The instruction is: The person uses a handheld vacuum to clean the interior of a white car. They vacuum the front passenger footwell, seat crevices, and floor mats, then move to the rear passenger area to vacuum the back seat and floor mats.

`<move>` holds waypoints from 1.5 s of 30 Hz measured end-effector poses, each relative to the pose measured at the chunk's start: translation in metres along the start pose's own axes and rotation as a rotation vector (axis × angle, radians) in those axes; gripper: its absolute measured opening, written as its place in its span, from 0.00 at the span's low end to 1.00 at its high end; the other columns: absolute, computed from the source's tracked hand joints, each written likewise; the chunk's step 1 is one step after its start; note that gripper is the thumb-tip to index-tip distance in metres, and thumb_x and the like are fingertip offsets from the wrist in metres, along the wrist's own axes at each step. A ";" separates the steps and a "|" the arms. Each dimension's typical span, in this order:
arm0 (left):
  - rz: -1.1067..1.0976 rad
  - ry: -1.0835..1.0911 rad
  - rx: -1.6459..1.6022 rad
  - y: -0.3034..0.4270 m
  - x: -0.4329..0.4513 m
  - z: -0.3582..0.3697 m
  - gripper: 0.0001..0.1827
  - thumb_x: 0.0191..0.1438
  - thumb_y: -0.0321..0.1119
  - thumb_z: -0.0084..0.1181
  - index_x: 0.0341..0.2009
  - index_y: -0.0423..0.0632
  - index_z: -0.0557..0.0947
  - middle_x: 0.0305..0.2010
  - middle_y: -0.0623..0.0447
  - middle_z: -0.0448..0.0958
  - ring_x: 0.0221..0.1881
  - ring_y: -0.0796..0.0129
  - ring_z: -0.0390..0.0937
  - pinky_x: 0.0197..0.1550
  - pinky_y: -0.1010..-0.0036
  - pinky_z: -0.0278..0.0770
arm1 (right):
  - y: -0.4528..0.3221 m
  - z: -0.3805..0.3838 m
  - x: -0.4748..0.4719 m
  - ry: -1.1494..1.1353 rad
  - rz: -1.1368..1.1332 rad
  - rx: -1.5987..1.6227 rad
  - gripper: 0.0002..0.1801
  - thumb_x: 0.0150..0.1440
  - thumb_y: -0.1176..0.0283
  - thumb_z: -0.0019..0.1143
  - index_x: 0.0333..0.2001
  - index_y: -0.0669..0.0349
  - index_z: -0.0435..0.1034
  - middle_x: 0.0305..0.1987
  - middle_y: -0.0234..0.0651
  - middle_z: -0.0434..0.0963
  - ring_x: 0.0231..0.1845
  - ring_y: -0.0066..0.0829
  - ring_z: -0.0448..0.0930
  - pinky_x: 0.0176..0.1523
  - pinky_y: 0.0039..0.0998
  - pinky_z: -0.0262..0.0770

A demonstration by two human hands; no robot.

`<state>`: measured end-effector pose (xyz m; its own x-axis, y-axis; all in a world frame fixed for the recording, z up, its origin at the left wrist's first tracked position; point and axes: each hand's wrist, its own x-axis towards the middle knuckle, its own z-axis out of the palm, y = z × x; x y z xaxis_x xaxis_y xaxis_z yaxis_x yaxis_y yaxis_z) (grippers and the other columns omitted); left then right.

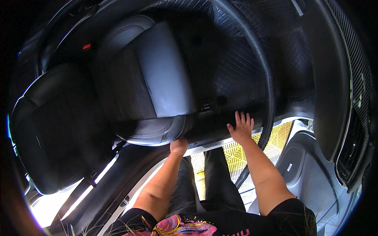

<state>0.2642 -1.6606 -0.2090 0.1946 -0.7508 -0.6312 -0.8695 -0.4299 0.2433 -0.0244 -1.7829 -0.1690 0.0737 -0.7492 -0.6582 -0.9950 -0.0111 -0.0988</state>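
Observation:
Before me is a car interior with a black leather front seat, its cushion (165, 70) in the middle of the view. My left hand (178, 145) is at the cushion's near side bolster (161, 129); its fingers are hidden by the seat and the dark gap there. My right hand (242, 128) rests palm down, fingers apart, on the black trim of the door sill (212, 128), holding nothing. Just right of that hand, a ribbed black hose (269, 88) crosses the sill and runs up over the quilted floor mat (236, 70).
The seat's backrest (68, 126) extends to the left. A red seat-belt buckle button (86, 46) shows beyond it. On the right are the dashboard (330, 82) and the open door's grey panel (295, 159). Yellow and white grid flooring (236, 155) lies outside the sill.

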 end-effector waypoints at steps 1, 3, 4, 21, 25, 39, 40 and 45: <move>-0.069 0.011 -0.140 0.000 -0.002 0.003 0.19 0.58 0.33 0.43 0.47 0.36 0.80 0.56 0.33 0.74 0.56 0.41 0.73 0.62 0.55 0.65 | -0.001 -0.001 0.000 0.000 -0.003 -0.006 0.43 0.59 0.44 0.44 0.72 0.53 0.46 0.75 0.42 0.51 0.76 0.49 0.44 0.74 0.51 0.30; -0.068 -0.036 -0.140 0.000 -0.001 0.004 0.19 0.57 0.33 0.44 0.47 0.37 0.80 0.57 0.33 0.74 0.57 0.42 0.72 0.63 0.53 0.63 | -0.002 -0.002 -0.001 -0.020 0.000 -0.015 0.44 0.59 0.43 0.43 0.72 0.53 0.45 0.75 0.43 0.50 0.76 0.49 0.43 0.74 0.51 0.29; 0.000 -0.091 0.001 0.001 -0.001 0.003 0.19 0.57 0.33 0.44 0.48 0.37 0.80 0.57 0.33 0.73 0.58 0.42 0.71 0.64 0.53 0.63 | -0.003 -0.004 -0.001 -0.022 0.000 -0.013 0.44 0.59 0.43 0.43 0.72 0.53 0.45 0.75 0.42 0.50 0.76 0.49 0.43 0.74 0.51 0.29; -0.111 -0.054 -0.169 0.024 -0.002 -0.008 0.23 0.63 0.42 0.39 0.57 0.47 0.75 0.60 0.37 0.71 0.59 0.41 0.70 0.59 0.56 0.70 | -0.011 -0.014 -0.001 -0.114 0.022 -0.027 0.44 0.59 0.42 0.42 0.72 0.52 0.44 0.76 0.43 0.47 0.77 0.49 0.40 0.74 0.50 0.26; -0.103 0.064 -0.210 0.026 -0.002 -0.006 0.22 0.62 0.42 0.40 0.55 0.47 0.76 0.58 0.36 0.72 0.56 0.39 0.72 0.56 0.54 0.71 | -0.012 -0.014 -0.001 -0.112 0.020 -0.038 0.44 0.59 0.42 0.42 0.72 0.52 0.44 0.76 0.43 0.48 0.77 0.49 0.39 0.74 0.50 0.27; -0.067 0.201 -0.158 0.048 -0.001 -0.019 0.23 0.58 0.41 0.47 0.55 0.46 0.77 0.58 0.39 0.73 0.59 0.41 0.69 0.62 0.54 0.66 | -0.018 -0.021 -0.001 -0.179 0.031 -0.076 0.43 0.61 0.40 0.36 0.72 0.51 0.46 0.76 0.43 0.48 0.77 0.50 0.38 0.74 0.51 0.24; -0.065 0.175 -0.172 0.049 -0.001 -0.021 0.23 0.58 0.41 0.47 0.55 0.46 0.77 0.58 0.39 0.73 0.59 0.41 0.69 0.62 0.54 0.66 | -0.018 -0.021 -0.001 -0.182 0.029 -0.082 0.42 0.60 0.40 0.37 0.72 0.51 0.47 0.76 0.43 0.48 0.77 0.50 0.38 0.74 0.51 0.24; -0.036 0.206 -0.138 0.054 -0.004 -0.027 0.23 0.58 0.41 0.45 0.55 0.46 0.77 0.58 0.39 0.73 0.59 0.41 0.69 0.62 0.53 0.66 | -0.017 -0.019 -0.002 -0.161 0.018 -0.061 0.42 0.60 0.40 0.37 0.72 0.50 0.49 0.76 0.44 0.48 0.77 0.51 0.38 0.74 0.52 0.24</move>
<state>0.2283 -1.6941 -0.1731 0.3249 -0.8143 -0.4810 -0.7931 -0.5117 0.3304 -0.0087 -1.7937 -0.1515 0.0608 -0.6336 -0.7713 -0.9981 -0.0425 -0.0437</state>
